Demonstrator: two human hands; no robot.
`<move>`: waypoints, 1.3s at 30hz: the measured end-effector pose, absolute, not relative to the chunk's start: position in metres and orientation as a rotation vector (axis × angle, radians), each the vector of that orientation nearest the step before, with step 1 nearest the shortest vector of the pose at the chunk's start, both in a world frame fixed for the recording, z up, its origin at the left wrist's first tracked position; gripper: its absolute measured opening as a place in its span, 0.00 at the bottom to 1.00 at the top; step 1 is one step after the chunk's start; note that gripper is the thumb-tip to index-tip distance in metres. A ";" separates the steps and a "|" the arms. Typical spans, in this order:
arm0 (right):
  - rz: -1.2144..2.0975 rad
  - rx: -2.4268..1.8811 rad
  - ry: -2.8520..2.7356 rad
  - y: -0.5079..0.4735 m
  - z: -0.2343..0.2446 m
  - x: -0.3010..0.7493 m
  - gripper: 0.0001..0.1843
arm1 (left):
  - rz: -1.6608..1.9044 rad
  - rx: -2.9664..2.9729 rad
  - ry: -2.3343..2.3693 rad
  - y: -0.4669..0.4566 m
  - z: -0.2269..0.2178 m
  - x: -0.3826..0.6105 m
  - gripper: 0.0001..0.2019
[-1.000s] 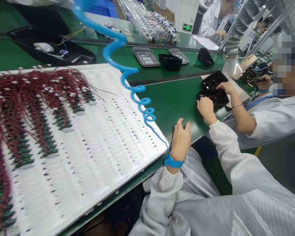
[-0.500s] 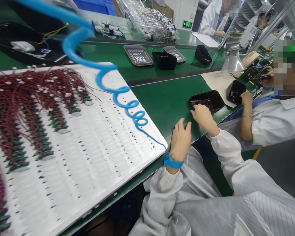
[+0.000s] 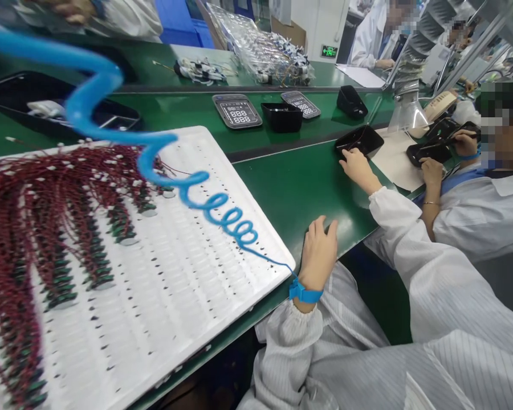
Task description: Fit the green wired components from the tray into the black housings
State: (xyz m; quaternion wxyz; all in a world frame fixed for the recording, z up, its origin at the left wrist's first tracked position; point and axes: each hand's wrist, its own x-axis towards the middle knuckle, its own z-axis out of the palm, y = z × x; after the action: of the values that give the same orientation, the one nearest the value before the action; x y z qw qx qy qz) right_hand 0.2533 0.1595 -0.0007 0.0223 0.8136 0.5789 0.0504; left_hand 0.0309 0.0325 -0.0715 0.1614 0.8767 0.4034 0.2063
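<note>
Reaching across the green counter point(image 3: 290, 182), a worker in a white striped coat lays the right hand point(image 3: 358, 166) against a glossy black shell point(image 3: 361, 138) in the upper right of the frame. The shell sits just beyond the fingers point(image 3: 346, 155), at the upper left corner of a pale paper sheet point(image 3: 395, 162). The fingers are stretched out and loosely spread, their tips on the shell's near rim, not closed around it.

The left hand point(image 3: 320, 250) lies palm down at the counter's near edge, right of centre, fingers relaxed and holding nothing. A blue wrist strap point(image 3: 305, 294) circles that wrist, and its coiled cord point(image 3: 222, 213) runs up and left over a white tray point(image 3: 188, 273) strewn with red wires point(image 3: 47, 193).

Half a second earlier the shell lies lower in the frame, near the counter's edge, with the right hand bent close beside the left. Now shell and hand are higher in the frame and the right arm is straighter. The left hand keeps its place.

At the right edge, a co-worker's hand point(image 3: 431, 169) holds a separate dark part point(image 3: 430, 151), which half a second ago sat closer to the shell.
</note>
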 end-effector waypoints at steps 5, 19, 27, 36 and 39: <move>0.281 2.460 2.201 0.169 -0.028 0.243 0.25 | 0.579 2.554 1.147 0.032 -0.072 0.029 0.20; 0.516 2.954 2.152 0.373 -0.076 0.281 0.30 | 0.583 2.693 1.212 0.026 -0.062 0.021 0.21; 0.332 3.083 1.664 0.414 -0.081 0.311 0.43 | 0.714 2.691 1.197 0.022 -0.073 0.018 0.24; 0.239 3.121 1.289 0.426 -0.062 0.313 0.45 | 0.720 2.718 1.210 0.014 -0.092 0.021 0.22; 0.234 3.132 1.306 0.426 -0.057 0.309 0.44 | 0.646 2.784 1.156 0.015 -0.094 0.016 0.22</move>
State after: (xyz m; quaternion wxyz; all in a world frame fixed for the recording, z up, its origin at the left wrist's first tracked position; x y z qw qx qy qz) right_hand 0.3095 0.4264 -0.0565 -0.1298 0.9130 0.3807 0.0683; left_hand 0.0164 0.0152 -0.0937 0.0290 0.9026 0.3749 0.2095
